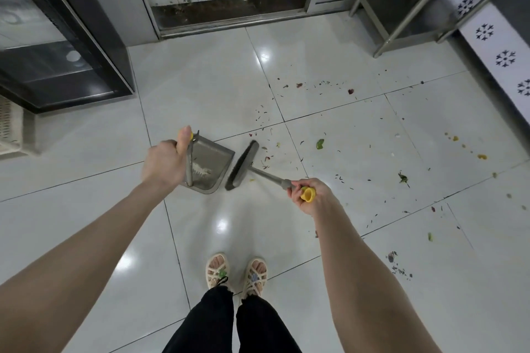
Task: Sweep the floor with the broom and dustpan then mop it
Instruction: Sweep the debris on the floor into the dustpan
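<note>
Floor (pixel 200 89): glossy pale tiles with dark grout lines.

Dustpan (pixel 213 157): grey, low over the tiles ahead of the feet; a pale smear lies inside. Whether its lip touches the floor cannot be told from this angle. Its upright handle ends in a yellow cap.

Left hand (pixel 165 160): fingers curled round the dustpan handle, thumb lying along the yellow cap.

Broom (pixel 243 165): dark bristle head just beside the right edge of the dustpan; grey handle slanting back to the right, yellow end cap.

Right hand (pixel 311 195): fingers wrapped round the top of the broom handle at the cap.

Debris (pixel 320 144): green, red and yellow scraps and dark slivers, scattered over the tiles right of the broom; some lie close to the bristles.

Sandals (pixel 219 269): pale, woven, side by side below the dustpan, under black trousers.

Rack (pixel 384 49): metal legs, upper right.
</note>
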A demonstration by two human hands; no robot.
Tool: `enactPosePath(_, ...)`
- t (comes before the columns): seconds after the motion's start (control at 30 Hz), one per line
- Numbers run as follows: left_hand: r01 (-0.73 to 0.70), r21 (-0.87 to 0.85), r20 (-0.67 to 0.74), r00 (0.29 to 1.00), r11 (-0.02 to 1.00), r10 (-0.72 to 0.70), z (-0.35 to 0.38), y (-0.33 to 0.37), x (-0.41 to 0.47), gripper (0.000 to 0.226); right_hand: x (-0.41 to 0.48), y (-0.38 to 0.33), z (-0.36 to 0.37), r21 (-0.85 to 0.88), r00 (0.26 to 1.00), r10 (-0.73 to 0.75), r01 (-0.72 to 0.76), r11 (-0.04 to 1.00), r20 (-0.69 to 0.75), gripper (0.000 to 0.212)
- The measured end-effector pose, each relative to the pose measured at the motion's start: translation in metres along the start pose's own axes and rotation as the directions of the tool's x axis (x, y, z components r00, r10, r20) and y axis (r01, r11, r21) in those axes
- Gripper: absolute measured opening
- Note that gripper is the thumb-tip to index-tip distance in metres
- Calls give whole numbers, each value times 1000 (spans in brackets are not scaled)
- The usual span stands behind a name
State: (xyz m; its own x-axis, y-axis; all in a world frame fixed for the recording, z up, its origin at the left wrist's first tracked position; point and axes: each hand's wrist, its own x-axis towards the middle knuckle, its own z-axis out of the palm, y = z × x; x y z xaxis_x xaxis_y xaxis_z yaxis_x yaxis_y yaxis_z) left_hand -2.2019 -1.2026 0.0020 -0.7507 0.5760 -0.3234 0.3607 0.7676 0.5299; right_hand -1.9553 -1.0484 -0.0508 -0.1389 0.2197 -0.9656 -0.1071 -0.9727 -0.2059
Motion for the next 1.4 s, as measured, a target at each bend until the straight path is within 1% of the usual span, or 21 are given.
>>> enactPosePath(0.13, -16, 7, 30, 999, 1000, 16, 24, 24, -21, 80, -16, -16, -49, 45, 999, -15, 16, 999, -33, 13)
enactPosePath(0.27, -23, -8, 60, 998, 1000, 24, 48, 47, -44, 74, -28, -28, -100, 82, 997, -28, 34, 996, -69, 12)
enactPosePath(0.4, -52, -19, 78, 996, 998, 53, 71, 65, -58, 78, -34, -35, -138, 106, 994, -51, 61, 993, -101, 9)
enactPosePath(0.47, -43, -28, 75, 996, 999, 45, 79, 69, -64, 78, -38, -39, -147, 78, 993, -69, 76, 994, -94, 8)
enactPosePath(0.6, -52, -83, 41, 998, 995, 56, 83, 74, -73, 80, -47, -49, -158, 49, 996, -93, 93, 994, 3, 10)
enactPosePath(0.77, -40, -105, -14, 999, 994, 39, 69, 76, -77, 82, -55, -51, -137, -14, 990, -102, 103, 995, 93, 11)
enactPosePath(0.87, -68, -69, -41, 997, 995, 65, 54, 73, -76, 81, -47, -49, -116, -41, 984, -115, 122, 992, 137, 12)
enactPosePath(0.97, -63, -54, -73, 996, 997, 59, 39, 67, -75, 75, -44, -47, -93, -36, 977, -126, 134, 990, 171, 20)
enactPosePath(1.07, -46, -61, -117, 992, 997, 38, 29, 58, -70, 80, -41, -40, -75, -33, 973, -136, 144, 989, 185, 25)
enactPosePath(1.13, -42, -71, -133, 991, 997, 32, 23, 51, -63, 83, -38, -35, -65, -31, 971, -130, 139, 990, 202, 23)
enactPosePath(1.27, -12, -59, -177, 984, 998, 2, 12, 44, -50, 78, -34, -37, -43, -33, 965, -114, 125, 992, 236, 16)
enactPosePath(1.4, 25, -54, -204, 978, 998, -36, 2, 40, -35, 79, -24, -46, -19, -29, 952, -113, 126, 992, 285, 14)
